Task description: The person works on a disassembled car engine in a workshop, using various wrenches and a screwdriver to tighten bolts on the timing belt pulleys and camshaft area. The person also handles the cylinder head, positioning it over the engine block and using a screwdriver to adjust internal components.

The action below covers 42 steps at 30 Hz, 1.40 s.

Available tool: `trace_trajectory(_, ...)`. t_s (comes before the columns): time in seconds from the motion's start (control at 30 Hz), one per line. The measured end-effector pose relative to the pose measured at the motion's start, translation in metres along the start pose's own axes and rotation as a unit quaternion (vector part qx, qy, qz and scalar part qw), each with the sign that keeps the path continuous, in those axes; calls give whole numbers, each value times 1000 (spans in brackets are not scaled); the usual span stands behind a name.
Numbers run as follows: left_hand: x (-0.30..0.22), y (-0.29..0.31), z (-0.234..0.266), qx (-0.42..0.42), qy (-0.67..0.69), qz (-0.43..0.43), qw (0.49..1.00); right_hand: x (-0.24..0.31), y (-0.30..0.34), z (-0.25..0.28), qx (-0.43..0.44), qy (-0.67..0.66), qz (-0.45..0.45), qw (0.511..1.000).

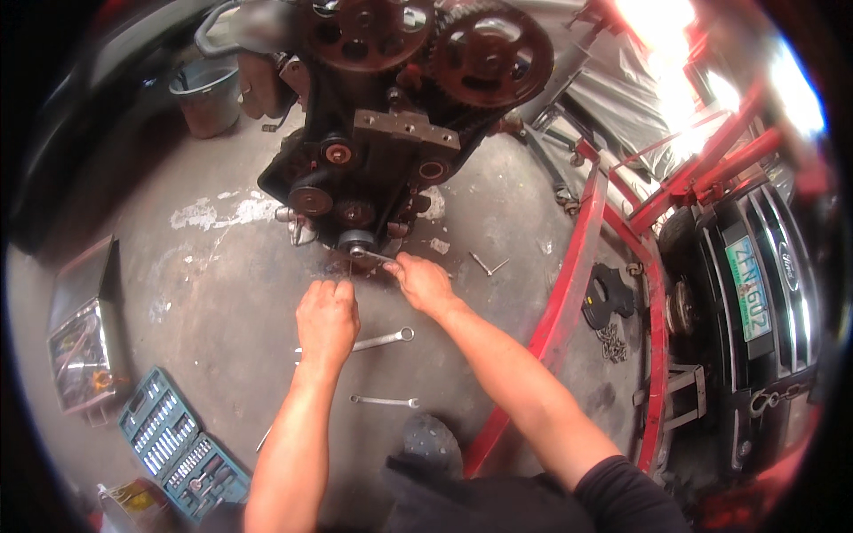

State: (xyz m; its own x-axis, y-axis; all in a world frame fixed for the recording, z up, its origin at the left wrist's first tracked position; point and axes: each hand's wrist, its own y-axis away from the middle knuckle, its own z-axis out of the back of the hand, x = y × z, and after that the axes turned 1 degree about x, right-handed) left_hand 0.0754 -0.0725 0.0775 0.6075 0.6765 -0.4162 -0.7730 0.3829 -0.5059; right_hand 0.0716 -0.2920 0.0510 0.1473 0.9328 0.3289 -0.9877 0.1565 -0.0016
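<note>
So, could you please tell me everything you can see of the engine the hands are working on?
The dark, greasy metal engine block hangs above the concrete floor beside a red steel hoist frame. Two rusty toothed sprockets carry a belt at its top; smaller round pulleys sit below. The right hand holds a slim silver wrench on the lowest pulley. The left hand is closed just beneath, apparently not touching it.

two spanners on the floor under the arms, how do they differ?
The upper spanner lies tilted, ring end up to the right, and the left hand covers its near end. The lower spanner lies nearly level and shows whole, clear of both hands. The upper one looks longer with a bigger ring. Both are bare silver metal, flat on the concrete floor.
</note>
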Motion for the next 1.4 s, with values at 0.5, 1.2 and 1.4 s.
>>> trace_trajectory(0.5, 0, -1, -7, -16, 29, 0, 999, -22, 9, 15, 53, 108, -11, 993)
trace_trajectory(1.2, -1, -1, -10, -15, 19, 3, 1000, -21, 12, 18, 55, 80, 7, 995)
trace_trajectory(1.4, -3, -2, -9, -18, 24, -3, 1000, -22, 11, 11, -73, 77, 25, 994)
